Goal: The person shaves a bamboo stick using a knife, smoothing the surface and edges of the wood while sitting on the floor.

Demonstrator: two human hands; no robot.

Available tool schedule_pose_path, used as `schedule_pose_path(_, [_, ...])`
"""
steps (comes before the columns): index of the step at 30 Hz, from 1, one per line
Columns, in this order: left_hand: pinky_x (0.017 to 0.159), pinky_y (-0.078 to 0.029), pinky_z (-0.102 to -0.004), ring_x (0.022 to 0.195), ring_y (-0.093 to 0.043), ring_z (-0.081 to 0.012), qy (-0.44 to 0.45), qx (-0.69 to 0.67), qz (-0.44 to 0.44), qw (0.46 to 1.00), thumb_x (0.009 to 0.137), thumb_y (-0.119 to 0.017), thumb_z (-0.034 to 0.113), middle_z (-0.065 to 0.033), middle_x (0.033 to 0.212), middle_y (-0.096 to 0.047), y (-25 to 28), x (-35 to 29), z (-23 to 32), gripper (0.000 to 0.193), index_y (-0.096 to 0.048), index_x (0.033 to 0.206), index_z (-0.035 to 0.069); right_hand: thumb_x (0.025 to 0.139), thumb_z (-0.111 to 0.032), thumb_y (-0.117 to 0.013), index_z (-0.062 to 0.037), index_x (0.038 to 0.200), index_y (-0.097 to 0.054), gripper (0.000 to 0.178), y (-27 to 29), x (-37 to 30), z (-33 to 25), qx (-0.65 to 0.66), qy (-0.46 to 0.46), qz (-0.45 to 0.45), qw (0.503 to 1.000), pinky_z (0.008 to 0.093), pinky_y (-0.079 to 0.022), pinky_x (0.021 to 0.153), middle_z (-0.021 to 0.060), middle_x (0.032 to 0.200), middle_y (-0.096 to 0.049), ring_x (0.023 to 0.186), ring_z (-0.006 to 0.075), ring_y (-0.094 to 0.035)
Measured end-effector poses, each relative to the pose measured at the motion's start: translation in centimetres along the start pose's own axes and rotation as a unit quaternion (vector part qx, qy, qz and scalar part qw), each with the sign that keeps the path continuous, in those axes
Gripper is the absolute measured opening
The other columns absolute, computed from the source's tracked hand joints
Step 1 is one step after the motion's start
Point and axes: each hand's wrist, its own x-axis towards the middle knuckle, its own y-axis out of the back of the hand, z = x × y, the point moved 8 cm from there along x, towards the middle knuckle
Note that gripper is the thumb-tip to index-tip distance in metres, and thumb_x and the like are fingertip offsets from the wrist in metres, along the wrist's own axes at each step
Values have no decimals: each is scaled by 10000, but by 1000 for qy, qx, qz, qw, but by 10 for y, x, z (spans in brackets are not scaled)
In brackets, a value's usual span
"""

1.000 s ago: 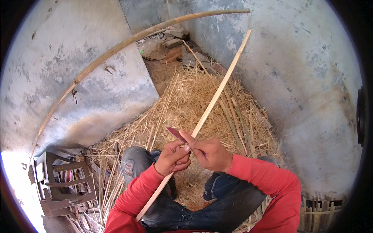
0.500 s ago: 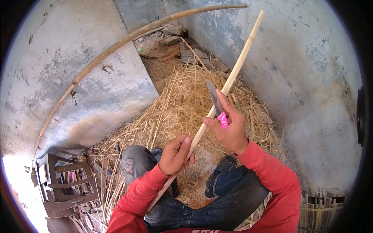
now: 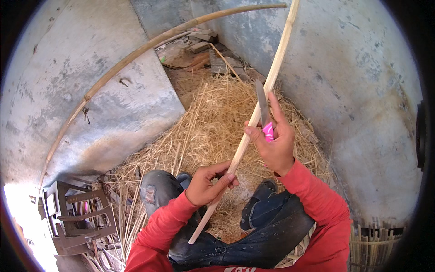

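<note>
A long pale bamboo strip (image 3: 243, 145) slants across the view, its lower end over my lap and its upper end at the top edge. My left hand (image 3: 209, 183) grips it low down, thumb on top and fingers wrapped beneath. Higher up, my right hand (image 3: 276, 140) is closed around the pink handle of a knife (image 3: 262, 105). The knife's blade points up and lies against or just beside the strip; contact is hard to tell. The right thumb rests on the strip, and the index finger stretches up along its right side.
Shavings (image 3: 222, 109) heap on the floor before my legs. A long curved bamboo pole (image 3: 118, 66) leans along the left wall. At lower left lies a dark slatted frame (image 3: 81, 216); bricks (image 3: 201, 41) sit in the far corner. A stick bundle (image 3: 374, 247) stands at lower right.
The bamboo strip has slid upward, so its lower end now shows over my lap. My right hand and knife have shifted slightly right; the knife stands more upright. My left hand has turned slightly.
</note>
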Motion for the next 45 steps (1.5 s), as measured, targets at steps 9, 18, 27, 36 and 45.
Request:
schedule_pose_path(9, [557, -434, -258, 563, -544, -124, 89, -162, 27, 982, 1087, -411, 404, -55, 647, -591, -6, 11, -16, 507, -663, 1031, -32, 903, 74, -667, 40, 1591, -110, 885, 1, 1, -8, 46, -53, 4, 998, 308, -607, 820, 158, 1270, -576, 1024, 238, -713])
schedule_pose_path(18, [577, -436, -286, 557, -532, -146, 86, -244, -11, 966, 1047, -443, 413, -69, 639, -571, -11, 12, -21, 484, -645, 990, -24, 885, 61, -692, 42, 1590, -118, 910, 1, 1, -9, 49, -62, -19, 997, 322, -608, 820, 144, 1192, -601, 985, 237, -724])
schedule_pose_path(27, [704, -494, -253, 744, -598, -91, -42, 41, 173, 983, 922, -704, 118, -11, 803, -626, 6, 6, 8, 344, -648, 1224, -37, 853, 36, -743, 42, 1590, -169, 933, 7, 1, -10, -60, 22, 19, 998, 268, -582, 736, 137, 1118, -668, 885, 142, -695])
schedule_pose_path(36, [665, -495, -236, 729, -602, -68, -97, 184, 150, 966, 906, -719, 73, -20, 867, -680, 8, 7, 23, 355, -663, 1232, -54, 846, -15, -777, 46, 1586, -190, 946, 4, 1, -14, -112, 39, 16, 993, 268, -570, 744, 114, 1035, -714, 857, 120, -679])
schedule_pose_path(45, [541, -452, -229, 604, -565, -60, -59, 55, 172, 982, 1016, -597, 118, -15, 715, -604, 10, 3, 15, 182, -631, 1136, -16, 902, -24, -722, 49, 1555, -276, 795, -3, -2, -5, 19, -13, -18, 1000, 275, -566, 811, 162, 1137, -709, 959, 146, -691])
